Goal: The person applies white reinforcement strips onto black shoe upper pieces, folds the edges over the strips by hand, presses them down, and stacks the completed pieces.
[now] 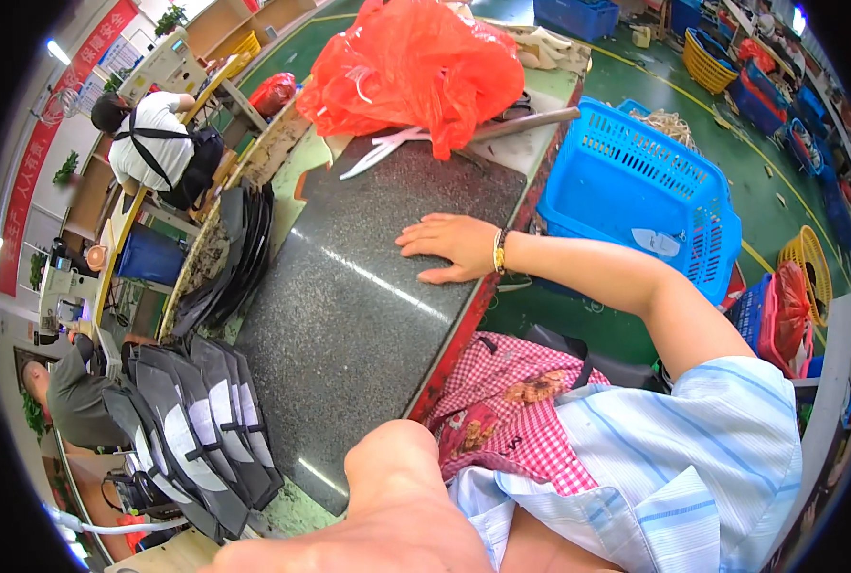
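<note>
My right hand (447, 248), a bracelet at its wrist, lies palm down on a dark speckled slab (349, 277). Its fingers are stretched out and hold nothing. My left arm is bent close in front of the view, and my left hand (349, 546) looms at the lower edge, its fingers mostly cut off. Left of the slab lean a row of thin black pieces (230, 258) and, nearer, a stack of dark flat pieces with pale patches (201, 420). Beyond my right hand, a crumpled red plastic bag (416, 72) covers the slab's far end, beside a pale forked item (384, 151) and a rod-like handle (531, 124).
A blue plastic basket (626, 181) stands right of the table's red edge (464, 334), holding a pale flat piece. Yellow baskets (710, 59) and blue crates (755, 310) line the right side. Two people work at the left, one in a white top (148, 143), one in dark (82, 401).
</note>
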